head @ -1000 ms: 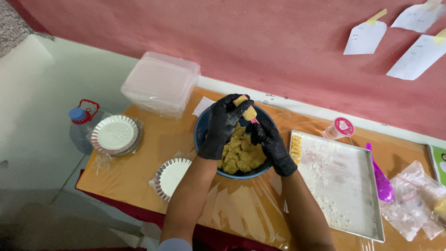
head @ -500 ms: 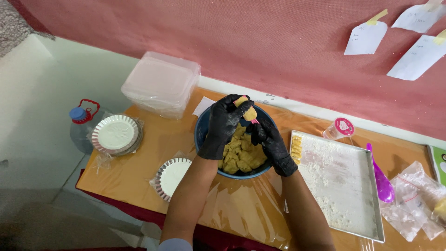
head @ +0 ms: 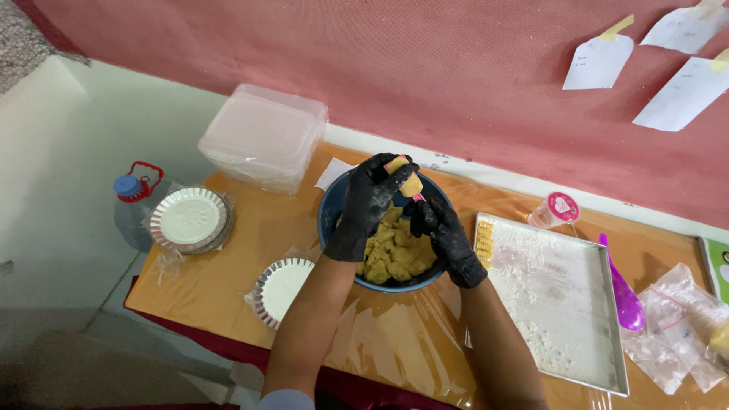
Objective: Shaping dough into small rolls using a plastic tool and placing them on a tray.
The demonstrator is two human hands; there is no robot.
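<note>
Both my hands wear black gloves and meet over a blue bowl (head: 331, 216) filled with yellow dough pieces (head: 395, 258). My left hand (head: 372, 201) grips a small pink tool (head: 396, 162) at the far rim of the bowl. A yellow lump of dough (head: 411, 184) sits against that tool, pinched between the fingers of both hands. My right hand (head: 442, 231) presses on the lump from the right side.
A floured metal tray (head: 562, 304) with a row of shaped yellow pieces (head: 484, 239) lies right of the bowl. Foil plate stacks (head: 190, 220) (head: 281, 288) sit left. Clear lidded boxes (head: 262, 137), a purple spoon (head: 624, 292), a small cup (head: 558, 209), plastic bags (head: 683, 319) and a water jug (head: 133, 201) surround them.
</note>
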